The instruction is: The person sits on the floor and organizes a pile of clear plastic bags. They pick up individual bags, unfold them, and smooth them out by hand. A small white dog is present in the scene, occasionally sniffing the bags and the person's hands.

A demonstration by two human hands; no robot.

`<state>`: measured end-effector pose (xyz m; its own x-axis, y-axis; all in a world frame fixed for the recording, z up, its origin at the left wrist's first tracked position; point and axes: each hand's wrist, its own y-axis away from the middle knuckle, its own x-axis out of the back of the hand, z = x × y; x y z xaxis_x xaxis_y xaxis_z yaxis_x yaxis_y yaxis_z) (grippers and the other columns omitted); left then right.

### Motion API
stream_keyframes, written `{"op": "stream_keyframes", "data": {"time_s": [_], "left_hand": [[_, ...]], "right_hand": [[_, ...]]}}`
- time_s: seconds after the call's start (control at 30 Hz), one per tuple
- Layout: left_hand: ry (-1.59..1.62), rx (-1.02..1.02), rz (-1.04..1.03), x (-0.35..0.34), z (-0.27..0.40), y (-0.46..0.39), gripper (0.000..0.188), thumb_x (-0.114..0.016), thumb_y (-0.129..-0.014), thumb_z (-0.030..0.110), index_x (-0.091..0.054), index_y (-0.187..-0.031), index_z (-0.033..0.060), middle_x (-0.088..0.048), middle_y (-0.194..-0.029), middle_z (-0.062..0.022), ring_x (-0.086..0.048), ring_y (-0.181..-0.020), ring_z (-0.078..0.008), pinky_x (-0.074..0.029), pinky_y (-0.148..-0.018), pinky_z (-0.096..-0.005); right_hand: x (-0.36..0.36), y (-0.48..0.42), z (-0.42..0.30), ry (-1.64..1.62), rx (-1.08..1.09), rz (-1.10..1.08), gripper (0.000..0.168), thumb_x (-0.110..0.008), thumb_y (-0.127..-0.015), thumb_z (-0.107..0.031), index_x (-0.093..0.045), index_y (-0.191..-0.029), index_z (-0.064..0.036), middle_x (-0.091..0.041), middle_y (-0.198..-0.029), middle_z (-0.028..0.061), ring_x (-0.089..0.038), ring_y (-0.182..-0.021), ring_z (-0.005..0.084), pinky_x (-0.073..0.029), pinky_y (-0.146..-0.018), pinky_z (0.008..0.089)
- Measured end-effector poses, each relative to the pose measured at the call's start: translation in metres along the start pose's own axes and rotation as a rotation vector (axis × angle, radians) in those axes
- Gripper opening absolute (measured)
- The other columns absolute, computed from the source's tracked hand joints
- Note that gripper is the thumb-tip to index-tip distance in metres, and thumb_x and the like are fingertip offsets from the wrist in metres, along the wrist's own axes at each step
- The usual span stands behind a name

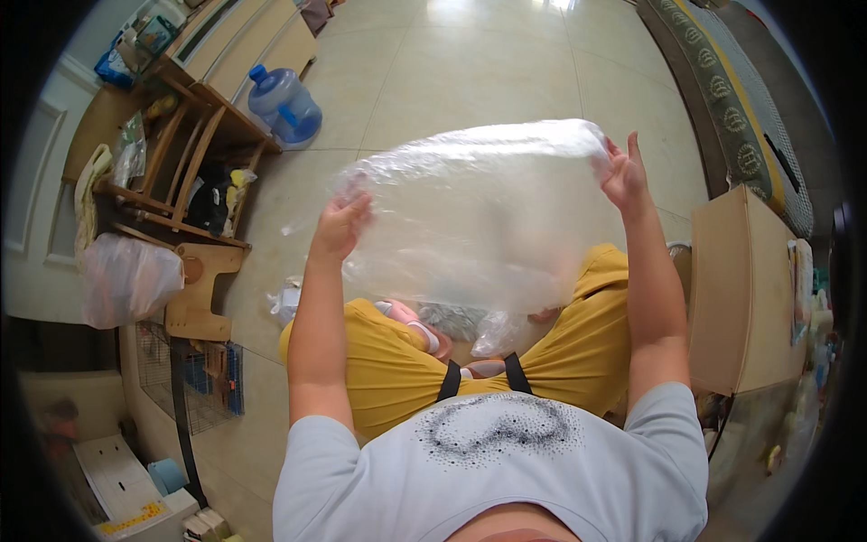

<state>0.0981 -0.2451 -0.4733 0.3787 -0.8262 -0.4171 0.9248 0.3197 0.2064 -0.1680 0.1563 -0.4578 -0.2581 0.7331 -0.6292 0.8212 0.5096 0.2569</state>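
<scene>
A large clear plastic bag point(467, 217) is stretched out in front of me, above the floor. My left hand point(344, 220) grips its left end, the fingertips partly veiled by the film. At the upper right corner my right hand point(622, 173) holds the other end, thumb pointing up. Through and below the bag I see a grey fluffy thing point(455, 320) between my legs. Next to it lies a crumpled piece of clear plastic point(498, 332). A pink item point(401, 311) shows by my left knee, partly hidden.
A blue water-cooler bottle point(284, 105) stands by a wooden cabinet point(250, 47) at the upper left. To my right is a cardboard box point(721, 291), with a covered sofa point(731, 101) beyond. A filled plastic bag point(129, 281) and a wire cage point(193, 379) are on my left.
</scene>
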Motion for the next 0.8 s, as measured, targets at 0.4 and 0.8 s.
{"op": "stream_keyframes", "data": {"time_s": [0.4,0.8], "left_hand": [[0.076,0.02,0.171,0.056,0.005,0.001,0.024,-0.061,-0.082,0.003,-0.06,-0.106,0.0068,-0.058,-0.079,0.0027,-0.049,-0.06,-0.0045,-0.04,-0.05,-0.0163],[-0.083,-0.018,0.334,0.093,-0.008,-0.005,0.016,-0.06,-0.085,0.012,-0.063,-0.1,0.0071,-0.062,-0.083,-0.0012,-0.049,-0.057,-0.005,-0.035,-0.044,-0.0176]], "right_hand": [[-0.009,0.013,0.033,0.555,-0.083,0.015,0.018,-0.067,-0.081,-0.024,-0.061,-0.085,-0.007,-0.053,-0.071,-0.0043,-0.051,-0.065,0.0042,-0.043,-0.055,0.0191],[-0.047,0.02,0.034,0.171,0.241,0.274,0.016,-0.06,-0.087,-0.018,-0.062,-0.094,-0.003,-0.06,-0.077,0.0003,-0.055,-0.069,0.0079,-0.045,-0.061,0.0213]]}}
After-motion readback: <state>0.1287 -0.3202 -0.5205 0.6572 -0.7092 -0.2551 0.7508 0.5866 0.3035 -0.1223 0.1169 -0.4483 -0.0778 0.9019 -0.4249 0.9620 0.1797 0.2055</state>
